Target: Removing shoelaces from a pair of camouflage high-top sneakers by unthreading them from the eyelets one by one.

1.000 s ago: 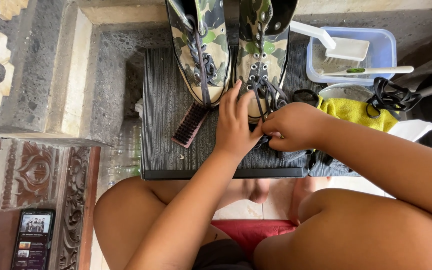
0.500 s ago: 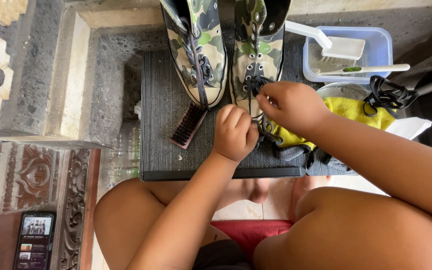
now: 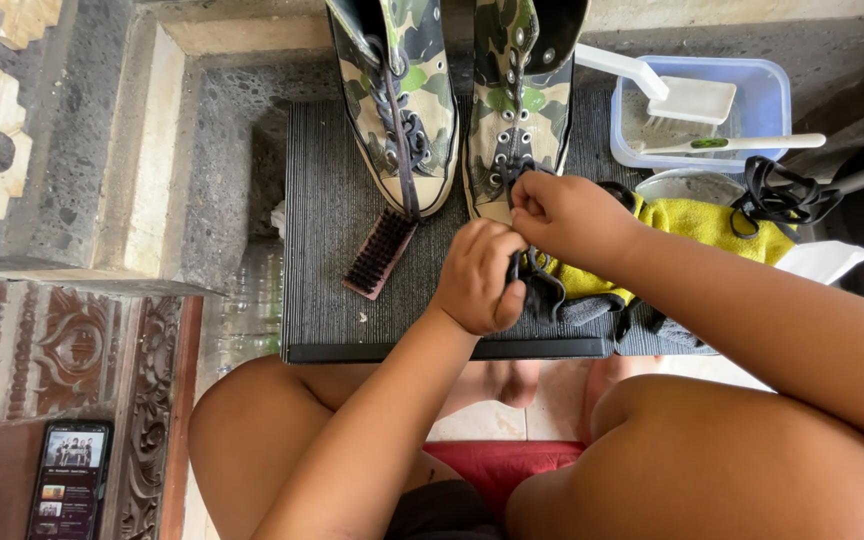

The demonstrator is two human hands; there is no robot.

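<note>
The step in hand looks like lacing: both hands work a black shoelace (image 3: 535, 275) at the toe end of the right-hand camouflage shoe (image 3: 522, 100), which stands on the dark ribbed mat (image 3: 322, 250). The left hand (image 3: 480, 278) is curled into a fist just below that shoe's toe, its grip closed on the lace. The right hand (image 3: 567, 215) sits against the lowest eyelets, fingertips pinched on the lace there. The loose length of lace hangs below the two hands, over the mat's near edge.

Judging from this, the next move calls for steering the lace tip into an eyelet and drawing it through evenly while the shoe is kept from sliding.

Counted: two shoes, the second one (image 3: 397, 110) on the mat just left of the first, already laced. One small brown brush (image 3: 380, 253) lies on the mat below that second shoe. Right of the mat, one blue tub (image 3: 767, 95) holds one white brush (image 3: 677, 95), with a white, green-marked toothbrush (image 3: 732, 143) across its rim. One yellow cloth (image 3: 702, 222) lies below the tub. One phone (image 3: 69, 480) lies well left of the mat, screen lit.
</note>
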